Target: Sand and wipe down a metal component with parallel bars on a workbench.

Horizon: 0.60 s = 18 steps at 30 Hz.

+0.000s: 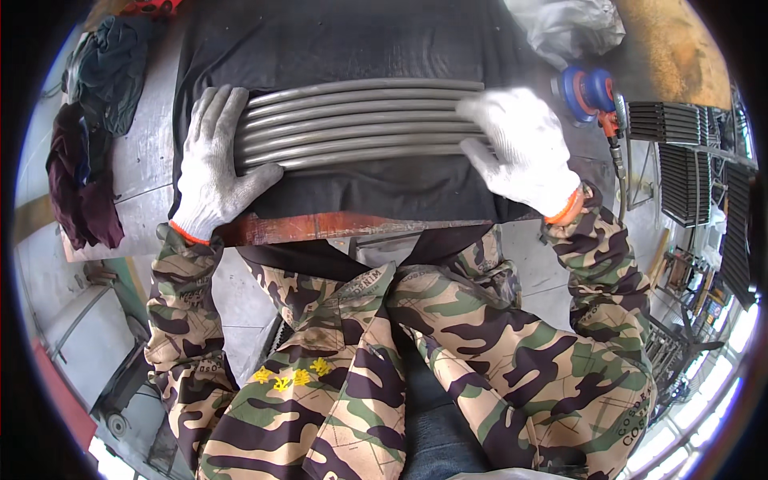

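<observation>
Several grey metal rods (360, 122) lie side by side in a row, running left to right on a black cloth (360, 188). My left hand (214, 164), in a white knit glove with an orange cuff, rests at their left ends. Its fingers are stretched out and its thumb reaches along the nearest rod. At the right ends is my right hand (524, 148), gloved alike and slightly blurred. Its fingertips overlap the rod ends, with the thumb spread apart nearer to me. Neither hand is wrapped round a rod.
A blue sander (588, 92) with an air hose lies right of the cloth. Beyond it stand racks of dark metal bars (684, 184). A clear plastic bag (572, 28) sits at the far right. Crumpled dark clothes (92, 144) lie on the left.
</observation>
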{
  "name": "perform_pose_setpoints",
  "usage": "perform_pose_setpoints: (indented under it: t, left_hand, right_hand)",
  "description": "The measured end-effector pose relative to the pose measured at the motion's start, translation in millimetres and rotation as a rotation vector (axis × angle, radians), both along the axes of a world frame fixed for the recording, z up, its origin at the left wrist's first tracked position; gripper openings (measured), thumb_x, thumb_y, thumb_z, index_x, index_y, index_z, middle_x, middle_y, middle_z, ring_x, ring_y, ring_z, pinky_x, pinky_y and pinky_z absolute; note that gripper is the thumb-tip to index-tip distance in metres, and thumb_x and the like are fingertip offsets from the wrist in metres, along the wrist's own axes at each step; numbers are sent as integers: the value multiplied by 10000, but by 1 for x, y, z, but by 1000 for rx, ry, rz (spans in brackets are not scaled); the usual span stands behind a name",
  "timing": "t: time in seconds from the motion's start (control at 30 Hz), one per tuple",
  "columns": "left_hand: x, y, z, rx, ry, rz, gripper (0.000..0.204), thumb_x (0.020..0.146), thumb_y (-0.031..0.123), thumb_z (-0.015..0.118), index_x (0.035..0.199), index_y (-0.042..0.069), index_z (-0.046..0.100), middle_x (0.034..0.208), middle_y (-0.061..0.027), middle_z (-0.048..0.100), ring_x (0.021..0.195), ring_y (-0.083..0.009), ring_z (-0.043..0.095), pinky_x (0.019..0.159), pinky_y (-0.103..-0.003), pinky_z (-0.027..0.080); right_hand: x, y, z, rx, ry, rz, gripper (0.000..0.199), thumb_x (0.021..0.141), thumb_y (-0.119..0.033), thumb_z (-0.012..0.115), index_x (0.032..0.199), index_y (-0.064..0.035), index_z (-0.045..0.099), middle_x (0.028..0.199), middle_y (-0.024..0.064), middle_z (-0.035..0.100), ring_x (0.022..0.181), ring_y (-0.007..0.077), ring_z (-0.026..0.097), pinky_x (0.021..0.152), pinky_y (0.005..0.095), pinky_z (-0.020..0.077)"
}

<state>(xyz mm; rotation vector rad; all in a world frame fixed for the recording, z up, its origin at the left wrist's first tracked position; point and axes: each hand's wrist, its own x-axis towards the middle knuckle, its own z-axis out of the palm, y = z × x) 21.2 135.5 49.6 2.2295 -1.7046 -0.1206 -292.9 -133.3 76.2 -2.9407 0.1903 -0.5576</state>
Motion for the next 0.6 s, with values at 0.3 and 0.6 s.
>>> perform_pose_setpoints:
  t: [0.3, 0.6]
  left_hand:
    - [-36, 17, 10, 71, -69, 21, 1002, 787, 424, 798, 1579, 3, 351, 1613, -291, 337, 1509, -515, 271, 1222, -574, 264]
    - [-38, 19, 19, 68, -15, 33, 1011, 721, 328, 821, 1560, -19, 375, 1607, -292, 341, 1516, -506, 260, 1230, -586, 241]
  right_hand:
    - [-4, 24, -21, 44, 214, -49, 889, 847, -503, 714, 1468, 76, 450, 1506, 308, 438, 1420, 502, 394, 1204, 586, 284]
    - [-34, 1, -19, 61, -126, -186, 720, 917, -349, 696, 1441, 103, 500, 1440, 335, 526, 1357, 524, 495, 1158, 558, 383]
